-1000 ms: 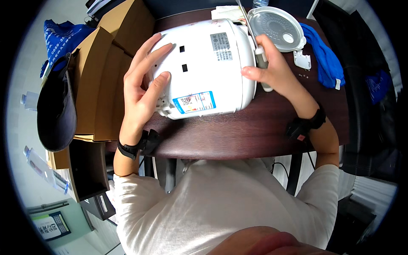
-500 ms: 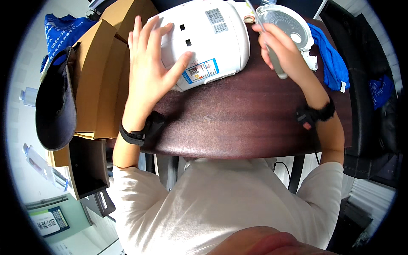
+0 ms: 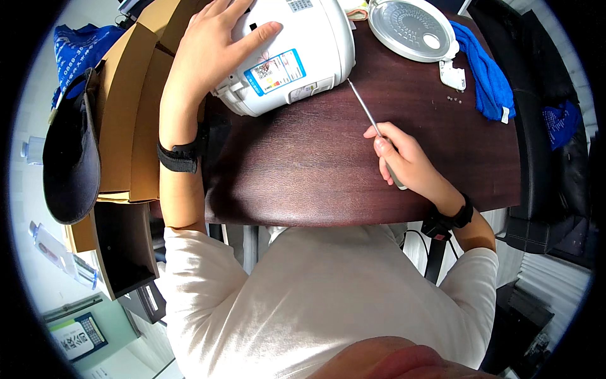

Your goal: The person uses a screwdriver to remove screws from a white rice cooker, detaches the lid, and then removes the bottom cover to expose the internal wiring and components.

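The right hand has come nearer, grip clamped on a screwdriver; the left hand, grip apart, still touches the white appliance.

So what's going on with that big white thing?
Someone has their left hand spread on a white appliance on the table. Their right hand holds a screwdriver, with its tip near the appliance's edge; I can't tell if they touch. Beyond, toward the right, lie a round lid, a small white piece, a few tiny bits and a blue cloth.
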Motion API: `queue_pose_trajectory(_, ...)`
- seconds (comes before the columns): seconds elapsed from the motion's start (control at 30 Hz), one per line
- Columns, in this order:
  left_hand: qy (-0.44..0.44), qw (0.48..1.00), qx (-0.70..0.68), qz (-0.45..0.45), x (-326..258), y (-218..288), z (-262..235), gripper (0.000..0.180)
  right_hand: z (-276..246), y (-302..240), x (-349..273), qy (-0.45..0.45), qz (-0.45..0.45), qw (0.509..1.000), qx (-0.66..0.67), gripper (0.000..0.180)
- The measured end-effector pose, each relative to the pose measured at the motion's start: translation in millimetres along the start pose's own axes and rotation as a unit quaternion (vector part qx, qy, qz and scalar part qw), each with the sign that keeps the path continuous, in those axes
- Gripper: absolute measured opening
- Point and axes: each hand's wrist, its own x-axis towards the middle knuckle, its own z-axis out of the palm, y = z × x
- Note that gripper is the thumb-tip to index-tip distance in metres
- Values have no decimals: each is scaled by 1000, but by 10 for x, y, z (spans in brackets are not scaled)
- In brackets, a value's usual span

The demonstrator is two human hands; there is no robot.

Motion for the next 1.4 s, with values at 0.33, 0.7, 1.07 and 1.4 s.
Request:
queue_pose_trajectory(0.33,-15,999,-29,26,50,138,-121,66,120,-16,83,27,-27,999,27,22)
queue_pose_trajectory(0.7,-38,999,5,19,125,342,-262,89,170,-286,176,82,5,995,64,25)
queue_pose_trajectory(1.07,-32,996,77,-14,116,455,-234,87,49,-765,401,104,17,993,-44,29)
queue_pose_trajectory(1.4,-37,987,149,-52,130,640,-203,82,-167,-1119,515,80,71,979,-173,27)
